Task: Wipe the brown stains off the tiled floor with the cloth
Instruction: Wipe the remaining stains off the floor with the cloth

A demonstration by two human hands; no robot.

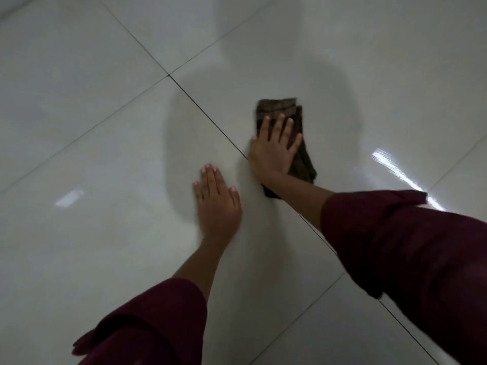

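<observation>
Cloth [300, 151], brown, folded, on the tiled floor [105, 127] beside a grout line: your right hand [271, 151] presses it flat-fingered to scrub; your left hand [217, 204] lies open, bracing you.

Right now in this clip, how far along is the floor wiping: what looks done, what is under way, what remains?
Done: no brown stains show on the visible pale tiled floor.

In hand: the right hand presses flat on the folded brown cloth beside a grout line, mid-wipe by the look of it. The left hand rests flat on the tile as support.

Left: unclear; anything under the cloth or outside the view is hidden.
</observation>
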